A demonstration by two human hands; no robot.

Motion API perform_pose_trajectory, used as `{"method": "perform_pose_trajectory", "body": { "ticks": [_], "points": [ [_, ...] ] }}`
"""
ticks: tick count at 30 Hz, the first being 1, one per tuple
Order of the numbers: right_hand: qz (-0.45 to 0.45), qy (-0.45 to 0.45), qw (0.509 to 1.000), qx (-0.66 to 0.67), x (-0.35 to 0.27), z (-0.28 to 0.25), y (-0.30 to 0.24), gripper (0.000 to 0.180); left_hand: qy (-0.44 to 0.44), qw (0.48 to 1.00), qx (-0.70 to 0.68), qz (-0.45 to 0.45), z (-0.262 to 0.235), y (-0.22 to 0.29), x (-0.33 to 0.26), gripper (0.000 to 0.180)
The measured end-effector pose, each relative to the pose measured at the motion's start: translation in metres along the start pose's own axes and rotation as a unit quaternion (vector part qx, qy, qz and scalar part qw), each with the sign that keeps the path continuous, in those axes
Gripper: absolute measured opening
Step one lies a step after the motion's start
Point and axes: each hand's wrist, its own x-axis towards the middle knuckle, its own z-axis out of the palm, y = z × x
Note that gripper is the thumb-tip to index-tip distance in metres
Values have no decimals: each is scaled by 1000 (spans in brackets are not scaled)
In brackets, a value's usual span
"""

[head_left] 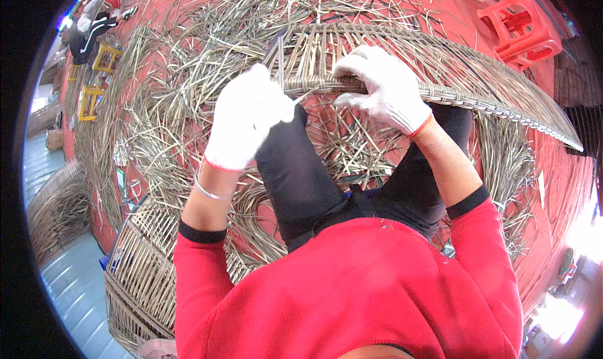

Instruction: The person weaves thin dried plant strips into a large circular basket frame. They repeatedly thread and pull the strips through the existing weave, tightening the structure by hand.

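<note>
A large woven wicker piece with a thick braided rim lies across my knees and reaches far to the right. My right hand, in a white knit glove, is closed over the near rim, fingers on top and thumb below. At the rim's left end, my left hand is closed in a matching glove. A thin pale strand runs between its fingers and the rim. Flat upright strips stand at the corner of the weave beside that hand. The left fingertips are partly hidden by the glove's bulk.
Loose dry strands cover much of the red floor around me. A red plastic stool stands at the far right, yellow stools at the left. Another wicker frame lies at lower left. A person is at the far left.
</note>
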Motion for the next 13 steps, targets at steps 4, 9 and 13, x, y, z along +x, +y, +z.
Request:
{"method": "perform_pose_trajectory", "body": {
  "ticks": [4,9,13],
  "points": [
    [-49,-11,996,71,4,-7,0,48,110,886,-398,-209,6,7,-16,35],
    [-97,-95,986,94,32,-11,9,40,152,793,-573,-140,1,-10,-6,43],
    [-164,-86,980,67,47,-6,9,40,224,808,-522,-154,-3,-24,-4,42]
  ]
}}
